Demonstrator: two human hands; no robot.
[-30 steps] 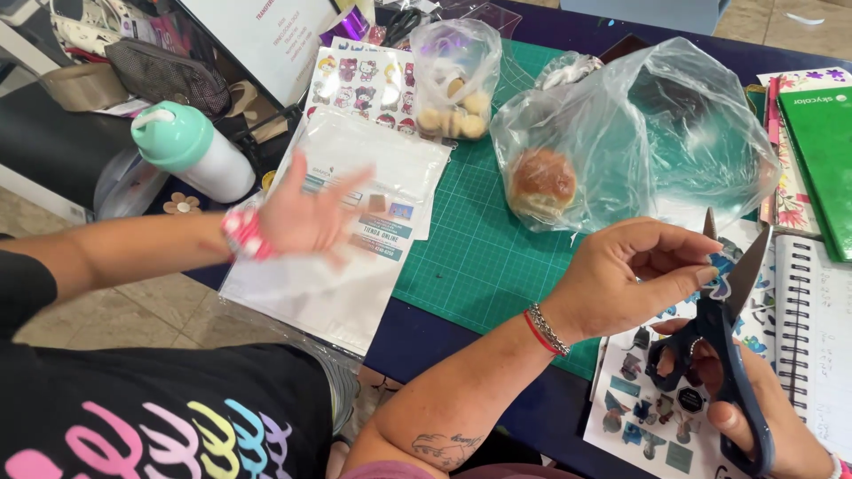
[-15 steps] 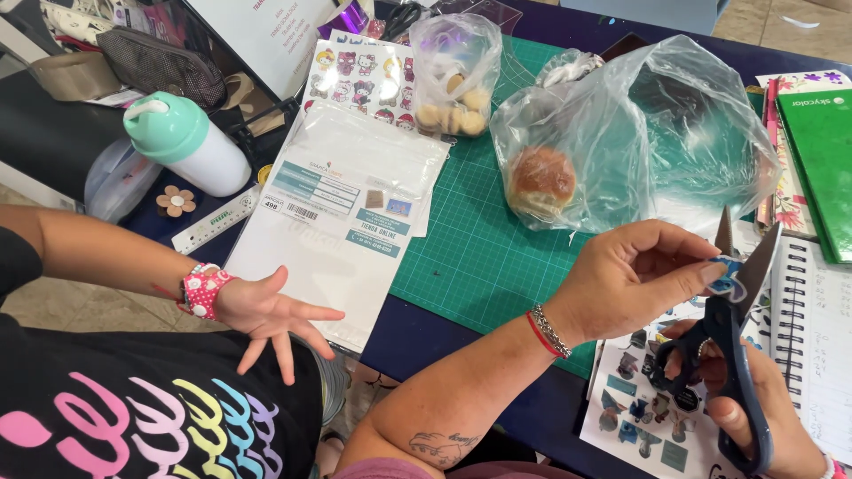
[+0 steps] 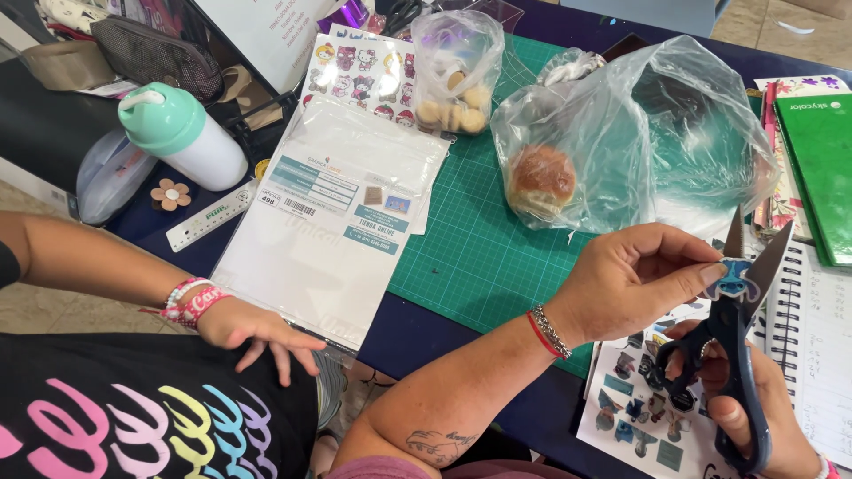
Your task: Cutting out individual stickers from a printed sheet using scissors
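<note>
Blue sticker cutout [image 3: 733, 278] is pinched by left hand [image 3: 635, 279]; open scissors [image 3: 739, 337], gripped by right hand [image 3: 741, 404], are best closed slowly along its outline.

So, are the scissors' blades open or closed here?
Open: the scissors show two blade tips spread in a V around the small blue cutout.
</note>
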